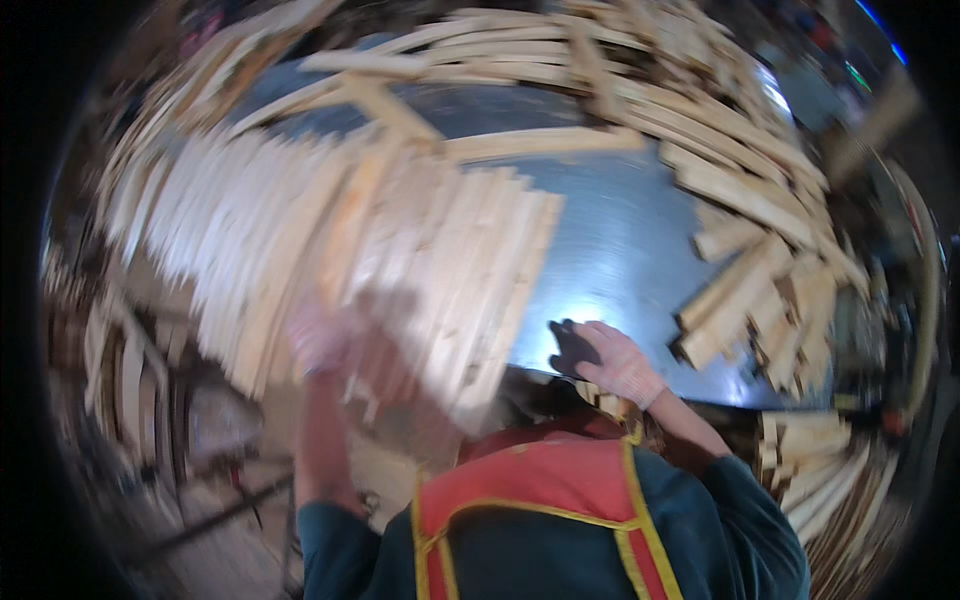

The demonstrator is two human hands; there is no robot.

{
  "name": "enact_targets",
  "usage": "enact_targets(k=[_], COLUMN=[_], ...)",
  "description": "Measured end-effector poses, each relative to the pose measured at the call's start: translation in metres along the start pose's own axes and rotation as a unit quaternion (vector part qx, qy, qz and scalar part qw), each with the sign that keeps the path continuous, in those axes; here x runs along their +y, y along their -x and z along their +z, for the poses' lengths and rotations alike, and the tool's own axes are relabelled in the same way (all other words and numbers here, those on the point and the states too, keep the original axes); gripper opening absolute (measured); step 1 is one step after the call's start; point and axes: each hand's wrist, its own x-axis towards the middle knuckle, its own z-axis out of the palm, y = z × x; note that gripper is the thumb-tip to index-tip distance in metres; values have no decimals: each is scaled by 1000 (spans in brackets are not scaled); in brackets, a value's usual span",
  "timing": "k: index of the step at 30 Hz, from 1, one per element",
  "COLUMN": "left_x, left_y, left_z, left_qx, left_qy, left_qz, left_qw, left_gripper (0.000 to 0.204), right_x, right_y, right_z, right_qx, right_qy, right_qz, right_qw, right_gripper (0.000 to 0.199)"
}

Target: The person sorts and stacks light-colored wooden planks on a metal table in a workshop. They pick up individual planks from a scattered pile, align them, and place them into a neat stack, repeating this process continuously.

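My left hand (322, 337), in a pale glove, is at the near ends of a row of light wooden strips (480, 270). Motion blurs its fingers, so its grip is unclear. Just beyond it, a longer, more orange board (355, 220) lies across the strips. My right hand (622, 368), gloved too, is at the near edge of the blue-grey metal table (610, 240). Its fingers are closed around a small black piece (573, 348) with a jagged outline, whose kind I cannot make out.
More thin strips (210, 220) fan out at the left. Single boards (545, 143) lie across the table behind the row. Loose boards (750, 195) pile up along the far and right sides. Below the table's right edge is more stacked wood (805, 445).
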Motion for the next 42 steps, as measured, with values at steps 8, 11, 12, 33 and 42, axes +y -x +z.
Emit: enact_targets(k=[8, 11, 12, 33, 42], left_x=[19, 2, 0, 216, 268], left_y=[-5, -9, -7, 75, 84], left_z=[-37, -45, -52, -3, 38], left_qx=[-179, -182, -182, -38, -44], left_qy=[4, 258, 367, 20, 121], left_qz=[-95, -105, -126, 251, 346], left_qw=[979, 943, 903, 967, 929], left_gripper=[106, 106, 106, 74, 75], right_x=[95, 162, 184, 45, 69], right_y=[36, 41, 45, -38, -104], right_z=[-65, -80, -95, 72, -80], right_qx=[127, 311, 384, 178, 18], right_qy=[-166, -281, -184, -655, -135], right_qz=[152, 228, 277, 227, 94], right_qw=[966, 879, 862, 699, 986], right_gripper=[68, 73, 76, 93, 61])
